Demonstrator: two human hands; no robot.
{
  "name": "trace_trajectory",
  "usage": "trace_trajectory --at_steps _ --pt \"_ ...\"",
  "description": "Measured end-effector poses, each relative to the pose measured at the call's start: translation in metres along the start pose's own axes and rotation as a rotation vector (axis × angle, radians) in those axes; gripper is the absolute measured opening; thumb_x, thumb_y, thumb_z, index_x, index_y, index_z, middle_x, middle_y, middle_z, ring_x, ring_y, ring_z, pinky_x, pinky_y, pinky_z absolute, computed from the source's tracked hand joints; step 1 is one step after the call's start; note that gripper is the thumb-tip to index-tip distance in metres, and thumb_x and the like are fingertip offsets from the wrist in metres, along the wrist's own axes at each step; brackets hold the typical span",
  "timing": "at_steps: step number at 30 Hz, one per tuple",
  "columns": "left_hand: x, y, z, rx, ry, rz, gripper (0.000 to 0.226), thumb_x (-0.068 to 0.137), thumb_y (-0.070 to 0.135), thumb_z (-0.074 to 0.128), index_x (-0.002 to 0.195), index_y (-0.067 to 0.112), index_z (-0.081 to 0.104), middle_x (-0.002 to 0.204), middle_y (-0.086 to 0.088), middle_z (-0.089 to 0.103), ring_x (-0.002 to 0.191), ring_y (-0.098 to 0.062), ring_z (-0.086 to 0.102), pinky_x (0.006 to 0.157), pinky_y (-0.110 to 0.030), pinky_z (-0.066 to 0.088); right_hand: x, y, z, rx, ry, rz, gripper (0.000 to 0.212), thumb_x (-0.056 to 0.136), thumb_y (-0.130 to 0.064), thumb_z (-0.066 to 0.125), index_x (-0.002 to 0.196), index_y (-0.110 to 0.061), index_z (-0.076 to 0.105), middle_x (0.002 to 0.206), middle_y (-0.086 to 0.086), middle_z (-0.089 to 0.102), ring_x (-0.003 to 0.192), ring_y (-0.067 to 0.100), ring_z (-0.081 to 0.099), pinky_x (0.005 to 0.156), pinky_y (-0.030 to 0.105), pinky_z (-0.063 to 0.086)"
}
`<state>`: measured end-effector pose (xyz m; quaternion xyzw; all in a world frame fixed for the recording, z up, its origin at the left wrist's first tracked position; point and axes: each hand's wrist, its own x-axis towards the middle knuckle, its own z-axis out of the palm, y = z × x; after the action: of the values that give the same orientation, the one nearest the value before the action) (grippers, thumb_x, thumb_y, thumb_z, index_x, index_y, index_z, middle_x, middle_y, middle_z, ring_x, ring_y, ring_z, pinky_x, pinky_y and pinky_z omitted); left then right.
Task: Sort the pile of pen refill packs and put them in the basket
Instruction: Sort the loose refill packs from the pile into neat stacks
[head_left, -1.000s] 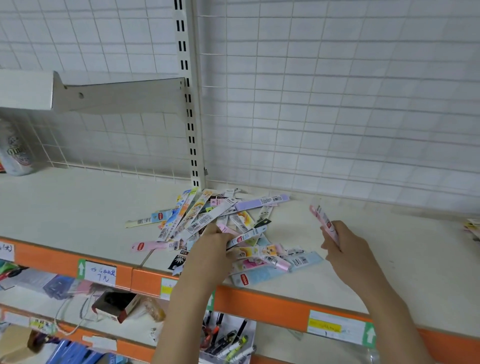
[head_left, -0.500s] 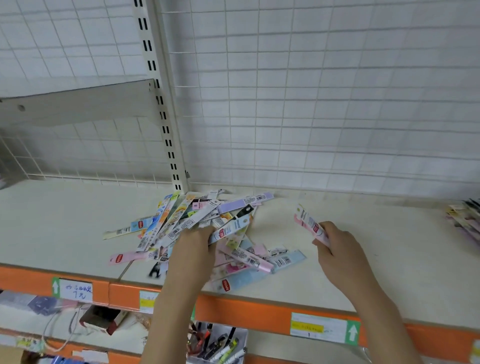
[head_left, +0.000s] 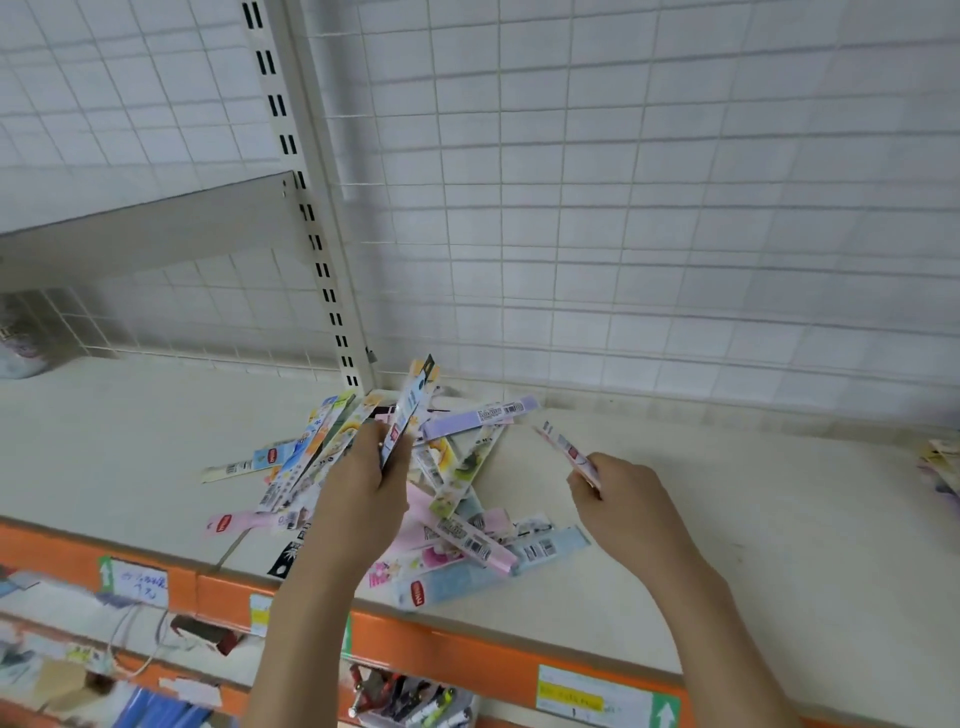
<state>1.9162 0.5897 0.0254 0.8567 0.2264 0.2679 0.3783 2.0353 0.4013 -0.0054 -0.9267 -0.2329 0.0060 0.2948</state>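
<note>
A loose pile of pen refill packs (head_left: 457, 499) in pink, blue, purple and yellow lies on the cream shelf (head_left: 753, 545), near the upright post. My left hand (head_left: 366, 488) holds one pale blue pack (head_left: 410, 410) lifted upright above the pile. My right hand (head_left: 623, 504), to the right of the pile, pinches a pink pack (head_left: 569, 452) that points up and left. No basket is in view.
A slotted metal upright (head_left: 306, 218) and wire grid back panel stand behind the pile. More packs (head_left: 940, 467) lie at the shelf's far right edge. An orange price rail (head_left: 467, 654) fronts the shelf; a lower shelf holds pens (head_left: 410, 696) and clutter.
My left hand has lifted a pale blue pack out of the pile and turned it upright. My right hand keeps hold of the pink pack, almost unmoved. The camera has tilted.
</note>
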Motion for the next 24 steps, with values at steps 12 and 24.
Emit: trace_trajectory --at_steps 12,24 --pt "-0.006 -0.037 -0.034 0.198 0.163 -0.208 0.029 0.090 0.029 0.055 0.066 0.017 0.043 0.052 -0.007 0.047 0.054 -0.025 0.048 0.052 -0.031 0.035 0.046 -0.031 0.035 -0.131 -0.198 -0.199 0.029 0.093 -0.018 0.043 0.065 -0.023 0.041 0.073 -0.003 0.037 0.070 0.023 0.047 0.049 0.024 0.028" --pt "0.039 -0.088 -0.070 0.135 0.104 -0.188 0.035 0.091 0.023 0.053 0.059 0.024 0.038 0.048 0.003 0.041 0.047 -0.014 0.040 0.048 -0.028 0.029 0.075 -0.060 0.071 -0.295 -0.263 -0.170 0.030 0.092 -0.023 0.047 0.119 -0.024 0.058 0.097 -0.002 0.035 0.083 0.021 0.051 0.068 0.028 0.039"
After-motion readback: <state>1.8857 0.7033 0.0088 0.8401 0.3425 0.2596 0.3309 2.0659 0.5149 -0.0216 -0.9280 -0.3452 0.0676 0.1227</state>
